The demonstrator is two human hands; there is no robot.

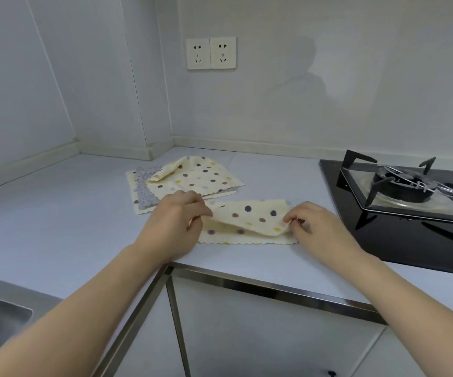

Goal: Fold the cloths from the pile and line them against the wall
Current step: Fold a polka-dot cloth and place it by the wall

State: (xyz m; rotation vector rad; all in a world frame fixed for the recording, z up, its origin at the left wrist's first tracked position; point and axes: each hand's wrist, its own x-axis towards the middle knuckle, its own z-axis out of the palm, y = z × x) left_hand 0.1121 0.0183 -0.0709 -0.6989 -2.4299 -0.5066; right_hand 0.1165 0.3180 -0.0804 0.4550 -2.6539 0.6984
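Fingers point(206, 210) pinch cream cloth point(250, 221) (dotted, half-folded).

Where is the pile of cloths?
In the head view, the pile lies on the counter left of centre, just behind the left hand and far left of the stove.

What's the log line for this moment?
step: folding | left hand: pinches cloth | right hand: pinches cloth | pile: behind, unfolded | wall line: none yet
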